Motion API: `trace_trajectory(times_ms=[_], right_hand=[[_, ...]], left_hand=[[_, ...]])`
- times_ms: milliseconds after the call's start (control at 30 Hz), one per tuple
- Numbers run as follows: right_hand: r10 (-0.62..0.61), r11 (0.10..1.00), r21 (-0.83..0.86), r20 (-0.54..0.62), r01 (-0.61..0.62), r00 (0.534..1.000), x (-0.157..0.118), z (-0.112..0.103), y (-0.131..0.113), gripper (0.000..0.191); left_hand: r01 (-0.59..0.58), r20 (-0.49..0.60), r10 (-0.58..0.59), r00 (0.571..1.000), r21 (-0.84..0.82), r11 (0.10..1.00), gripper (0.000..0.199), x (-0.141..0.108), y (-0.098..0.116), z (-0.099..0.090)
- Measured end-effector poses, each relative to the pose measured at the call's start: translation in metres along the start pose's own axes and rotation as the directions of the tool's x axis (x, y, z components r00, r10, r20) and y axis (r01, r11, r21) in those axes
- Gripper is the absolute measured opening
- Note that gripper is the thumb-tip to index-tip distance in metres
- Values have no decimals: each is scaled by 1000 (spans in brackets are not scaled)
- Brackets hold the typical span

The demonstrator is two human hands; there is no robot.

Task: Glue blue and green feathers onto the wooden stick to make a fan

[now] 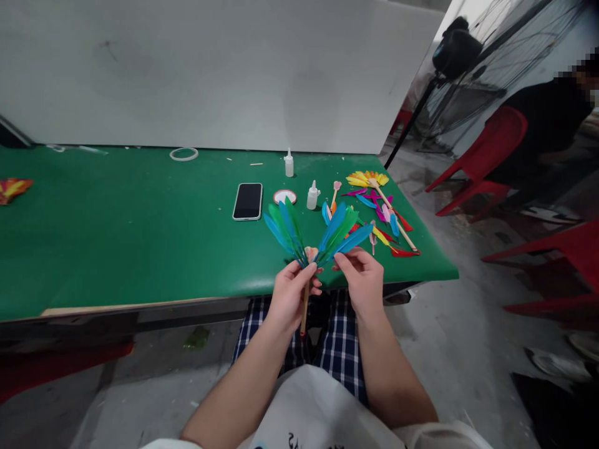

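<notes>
My left hand (292,290) is closed around the top of a wooden stick handle (305,308), just below a small pinkish head (311,253). From that head blue and green feathers (286,227) spread to both sides, forming a feather fan. With thumb and forefinger my right hand (364,277) pinches the lower part of the outermost blue feather (355,239) on the right. Whether that feather is fixed to the head cannot be made out. Both hands are over the table's front edge.
On the green table (140,237) lie a phone (248,201), a round white lid (284,197), two glue bottles (289,164) and a white ring (184,154). A yellow feather fan (367,179) and loose coloured feathers (377,199) lie right. A person sits on a red chair (500,146).
</notes>
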State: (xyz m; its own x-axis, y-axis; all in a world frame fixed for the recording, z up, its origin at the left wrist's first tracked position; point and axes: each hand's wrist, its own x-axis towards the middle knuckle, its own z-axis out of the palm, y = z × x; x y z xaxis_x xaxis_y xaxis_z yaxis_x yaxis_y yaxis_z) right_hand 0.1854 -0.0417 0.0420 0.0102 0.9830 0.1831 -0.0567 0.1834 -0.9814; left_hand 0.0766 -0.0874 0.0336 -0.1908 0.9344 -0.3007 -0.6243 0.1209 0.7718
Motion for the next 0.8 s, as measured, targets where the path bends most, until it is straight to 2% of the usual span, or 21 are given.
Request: trace_trajectory(times_ms=[200,500,667,800], right_hand=[[-8,1000,-30,5,8,1000,0,0,-2,17],[85,996,-41,25,-84,996,3,-3,1,20],[110,993,27,99,-113,989,4,-3,8,21],[166,980,86,118,-177,979,0,-3,15,23]], left_hand=[[13,-19,-12,1000,5,1000,27,-2,3,1],[-5,1,5,1000,23,1000,30,-3,1,-2],[-1,-20,1,1000,15,1000,30,-1,-4,-4],[-70,-38,69,997,-24,997,27,4,-8,-5]])
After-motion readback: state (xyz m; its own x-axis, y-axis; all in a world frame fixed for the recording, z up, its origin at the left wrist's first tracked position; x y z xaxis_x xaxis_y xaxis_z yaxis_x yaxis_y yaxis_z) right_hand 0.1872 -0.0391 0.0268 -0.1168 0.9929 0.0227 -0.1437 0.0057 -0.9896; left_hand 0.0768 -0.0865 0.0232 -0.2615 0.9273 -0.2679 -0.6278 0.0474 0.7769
